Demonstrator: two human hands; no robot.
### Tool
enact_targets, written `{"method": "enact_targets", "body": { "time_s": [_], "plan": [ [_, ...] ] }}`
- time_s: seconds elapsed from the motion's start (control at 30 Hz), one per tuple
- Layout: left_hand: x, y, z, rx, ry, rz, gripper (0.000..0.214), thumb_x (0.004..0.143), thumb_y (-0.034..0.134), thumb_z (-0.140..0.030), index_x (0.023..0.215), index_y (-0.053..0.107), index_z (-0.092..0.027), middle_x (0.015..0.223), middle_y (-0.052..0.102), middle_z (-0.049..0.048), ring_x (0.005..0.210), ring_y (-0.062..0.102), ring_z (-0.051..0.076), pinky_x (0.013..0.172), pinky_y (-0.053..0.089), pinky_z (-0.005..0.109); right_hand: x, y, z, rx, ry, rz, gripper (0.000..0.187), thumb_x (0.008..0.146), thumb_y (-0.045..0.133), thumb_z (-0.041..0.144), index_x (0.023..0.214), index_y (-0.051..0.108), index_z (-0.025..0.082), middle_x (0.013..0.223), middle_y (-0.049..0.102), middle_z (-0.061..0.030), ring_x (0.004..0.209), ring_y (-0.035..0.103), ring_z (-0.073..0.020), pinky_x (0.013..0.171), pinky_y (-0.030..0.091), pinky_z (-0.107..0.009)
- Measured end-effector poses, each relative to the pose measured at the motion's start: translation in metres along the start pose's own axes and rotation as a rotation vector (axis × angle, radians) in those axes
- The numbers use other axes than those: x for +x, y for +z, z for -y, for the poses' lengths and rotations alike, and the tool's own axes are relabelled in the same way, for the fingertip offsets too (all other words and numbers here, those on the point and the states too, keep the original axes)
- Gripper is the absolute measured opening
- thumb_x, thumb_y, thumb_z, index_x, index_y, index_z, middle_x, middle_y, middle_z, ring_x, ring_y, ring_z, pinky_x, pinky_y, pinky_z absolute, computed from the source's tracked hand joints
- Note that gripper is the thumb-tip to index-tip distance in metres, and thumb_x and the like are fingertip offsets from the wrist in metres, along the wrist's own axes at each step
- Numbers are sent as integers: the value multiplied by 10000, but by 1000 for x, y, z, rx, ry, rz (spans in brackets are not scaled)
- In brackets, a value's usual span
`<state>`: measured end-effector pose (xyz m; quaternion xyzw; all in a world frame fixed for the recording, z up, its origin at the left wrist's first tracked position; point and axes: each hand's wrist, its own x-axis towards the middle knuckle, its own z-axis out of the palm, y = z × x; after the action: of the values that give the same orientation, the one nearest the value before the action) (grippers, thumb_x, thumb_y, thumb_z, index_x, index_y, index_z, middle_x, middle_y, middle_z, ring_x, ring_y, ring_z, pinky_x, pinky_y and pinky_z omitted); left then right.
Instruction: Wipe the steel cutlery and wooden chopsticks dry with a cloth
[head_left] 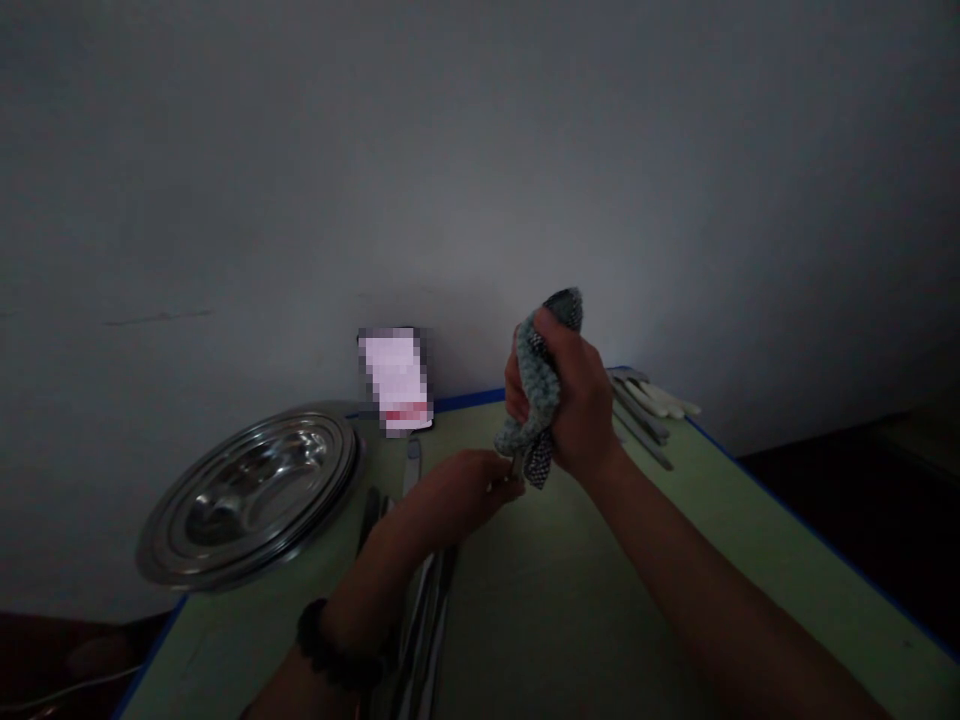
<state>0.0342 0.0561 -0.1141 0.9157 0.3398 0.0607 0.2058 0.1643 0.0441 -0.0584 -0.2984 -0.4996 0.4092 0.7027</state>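
My right hand (574,400) is raised above the green table (675,560), its fingers wrapped round a grey-green knitted cloth (541,385) that is bunched about a slim metal utensil. My left hand (461,490) pinches the lower end of that utensil (517,463) just below the cloth; most of the utensil is hidden inside the cloth. A dark band sits on my left wrist (322,635).
Stacked steel plates (255,490) lie at the table's left. Several pieces of cutlery (424,610) lie under my left forearm, and more cutlery (649,405) rests at the far right by the wall. A blurred white box (397,380) stands against the wall. The table has a blue edge.
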Motion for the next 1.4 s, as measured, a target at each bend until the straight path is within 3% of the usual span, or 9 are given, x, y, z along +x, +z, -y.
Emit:
{"method": "enact_targets", "body": {
  "time_s": [0.23,0.4,1.17,1.4],
  "plan": [
    [8,19,13,-52,-1,-40,219,867,465,-298,927,637,-176,875,688,64,807,621,197,709,454,277,-5,5,-9,-30,11,-12,351,786,541,507,634,478,197,528,393,50,468,364,-73,421,296,-224],
    [10,28,17,-91,13,-47,203,870,471,-303,919,631,-188,885,687,54,825,619,196,743,467,287,-4,3,-10,-39,22,2,376,781,525,540,635,481,197,510,397,51,454,365,-74,410,304,-221],
    [9,28,21,-156,56,3,203,887,462,-302,926,622,-183,927,680,46,842,619,188,783,463,293,2,-3,-14,-32,-18,-19,426,757,515,605,616,499,204,495,418,44,442,390,-85,394,324,-224],
    [9,28,20,-160,50,12,202,887,461,-304,928,619,-185,946,680,50,867,621,197,797,463,305,2,-3,-15,13,-4,6,416,795,514,552,579,460,200,507,403,46,439,369,-73,396,305,-226]
  ]
}}
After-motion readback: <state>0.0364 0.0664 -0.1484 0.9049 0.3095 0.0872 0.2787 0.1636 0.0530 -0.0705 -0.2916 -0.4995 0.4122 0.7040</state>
